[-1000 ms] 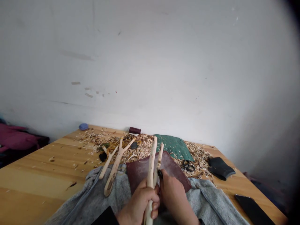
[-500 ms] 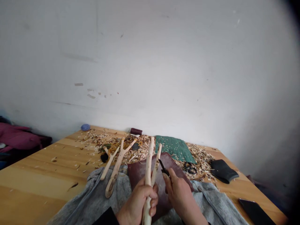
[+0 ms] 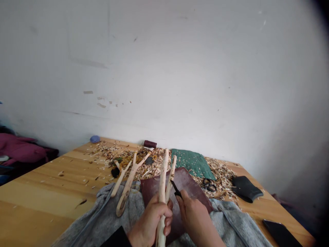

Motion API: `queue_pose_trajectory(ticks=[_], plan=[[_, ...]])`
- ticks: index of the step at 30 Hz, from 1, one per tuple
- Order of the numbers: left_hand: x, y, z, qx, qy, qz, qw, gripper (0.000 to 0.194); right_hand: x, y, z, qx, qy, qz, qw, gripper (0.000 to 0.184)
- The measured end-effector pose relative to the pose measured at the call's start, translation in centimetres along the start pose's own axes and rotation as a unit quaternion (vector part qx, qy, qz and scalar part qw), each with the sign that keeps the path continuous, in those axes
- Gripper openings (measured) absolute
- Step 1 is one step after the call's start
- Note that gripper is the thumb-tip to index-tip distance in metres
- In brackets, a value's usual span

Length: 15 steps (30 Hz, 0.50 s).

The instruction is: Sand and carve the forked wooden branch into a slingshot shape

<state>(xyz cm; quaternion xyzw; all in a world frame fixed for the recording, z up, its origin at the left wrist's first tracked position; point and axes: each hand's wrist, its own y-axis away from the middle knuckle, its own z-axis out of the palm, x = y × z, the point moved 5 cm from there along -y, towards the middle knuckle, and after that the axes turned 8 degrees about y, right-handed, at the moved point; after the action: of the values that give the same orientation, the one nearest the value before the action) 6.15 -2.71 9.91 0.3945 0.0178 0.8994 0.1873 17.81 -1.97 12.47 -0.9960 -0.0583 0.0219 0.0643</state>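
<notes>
My left hand is wrapped around a peeled, forked wooden branch whose two prongs point up and away from me. In my right hand is a small knife with a dark blade and handle. The blade's tip rests against or right beside the right prong, below its end; exact contact I cannot tell. Under both hands lies a dark red leather sheet over a grey cloth. Left of them, two carved Y-shaped sticks, a larger fork and a smaller fork, lie side by side.
Wood shavings cover the back of the wooden table. Around them are a green cloth, a dark thread spool, scissors, a black pouch-like piece, a phone and a blue ball. A white wall stands behind.
My right hand has shifted the knife slightly left and down, bringing the blade lower on the right prong. My left hand keeps its grip on the branch.
</notes>
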Motion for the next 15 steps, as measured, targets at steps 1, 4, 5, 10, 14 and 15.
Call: queue_pose_trajectory(ticks=[1, 4, 5, 10, 14, 15], plan=[[0.0, 0.02, -0.03, 0.003, -0.005, 0.001, 1.0, 0.027, -0.02, 0.02, 0.04, -0.005, 0.001, 0.003, 1.0, 0.024], [-0.25, 0.05, -0.1, 0.002, -0.048, -0.009, 0.999, 0.025, 0.01, 0.06, 0.36, -0.021, -0.015, 0.007, 1.0, 0.026], [-0.37, 0.08, -0.12, -0.002, -0.074, -0.014, 0.997, 0.024, 0.07, 0.06, 0.48, -0.024, -0.03, 0.006, 0.999, 0.027], [-0.65, 0.41, 0.1, -0.035, -0.185, -0.033, 0.982, 0.028, 0.69, 0.1, 0.82, -0.037, -0.203, 0.006, 0.978, 0.033], [-0.53, 0.45, 0.19, -0.046, -0.179, -0.053, 0.981, 0.029, 0.74, 0.23, 0.98, -0.117, -0.415, -0.035, 0.902, 0.037], [-0.5, 0.37, 0.19, -0.052, -0.161, -0.057, 0.984, 0.029, 0.75, 0.28, 0.95, -0.142, -0.453, -0.046, 0.879, 0.038]])
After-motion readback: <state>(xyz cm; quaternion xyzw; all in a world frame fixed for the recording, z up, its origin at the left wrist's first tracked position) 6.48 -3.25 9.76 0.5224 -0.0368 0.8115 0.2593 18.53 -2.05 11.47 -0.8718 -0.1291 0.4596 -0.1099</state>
